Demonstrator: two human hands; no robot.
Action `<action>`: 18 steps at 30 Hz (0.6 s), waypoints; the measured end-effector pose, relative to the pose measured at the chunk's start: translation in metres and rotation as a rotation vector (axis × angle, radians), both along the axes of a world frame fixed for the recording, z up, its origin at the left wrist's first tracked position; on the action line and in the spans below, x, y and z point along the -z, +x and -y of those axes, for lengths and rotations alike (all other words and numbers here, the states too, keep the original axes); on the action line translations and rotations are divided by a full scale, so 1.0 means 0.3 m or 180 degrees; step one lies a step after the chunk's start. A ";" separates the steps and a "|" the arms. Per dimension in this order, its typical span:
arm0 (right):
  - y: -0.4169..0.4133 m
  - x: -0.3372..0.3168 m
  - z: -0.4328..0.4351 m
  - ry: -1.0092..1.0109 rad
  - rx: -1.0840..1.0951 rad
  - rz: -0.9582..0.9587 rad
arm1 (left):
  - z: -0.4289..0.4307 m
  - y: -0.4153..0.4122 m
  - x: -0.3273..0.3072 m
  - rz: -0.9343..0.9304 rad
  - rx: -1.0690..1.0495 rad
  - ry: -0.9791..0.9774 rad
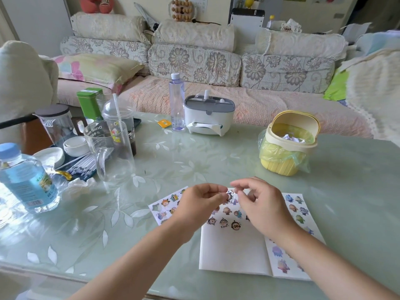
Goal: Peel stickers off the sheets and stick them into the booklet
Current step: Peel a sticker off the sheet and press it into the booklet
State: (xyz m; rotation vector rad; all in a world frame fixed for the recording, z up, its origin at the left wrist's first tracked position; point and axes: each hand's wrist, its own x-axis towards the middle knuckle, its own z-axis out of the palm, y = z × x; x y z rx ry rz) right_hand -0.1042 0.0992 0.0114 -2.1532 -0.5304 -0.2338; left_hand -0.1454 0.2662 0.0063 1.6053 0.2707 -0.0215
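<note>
An open white booklet (pixel 233 250) lies near the table's front edge, with cartoon monkey stickers on its left page and more stickers on the right page. One sticker sheet (pixel 163 207) lies to its left and another sticker sheet (pixel 296 207) to its right. My left hand (pixel 199 204) and my right hand (pixel 259 204) hover above the booklet's top. Together they pinch a small sticker (pixel 229 194) between their fingertips. Both forearms cover parts of the booklet and the sheets.
A yellow mini bin (pixel 287 146) with a liner stands at back right. At the back middle are a white tissue box (pixel 208 116) and a clear bottle (pixel 177 102). A glass pitcher (pixel 110 148), cups, bowls and a water bottle (pixel 26 180) crowd the left.
</note>
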 end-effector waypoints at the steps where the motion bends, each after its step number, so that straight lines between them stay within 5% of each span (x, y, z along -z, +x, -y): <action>1: 0.005 -0.007 0.007 0.0131 0.0055 -0.0335 | 0.008 0.004 -0.001 0.0044 -0.0051 0.0024; 6: 0.012 -0.049 0.046 0.0526 -0.0019 -0.1078 | 0.050 0.020 -0.011 0.0253 -0.0182 0.0132; 18: 0.035 -0.076 0.112 -0.0078 0.0218 -0.0558 | 0.129 0.067 -0.047 0.0536 0.0138 0.1279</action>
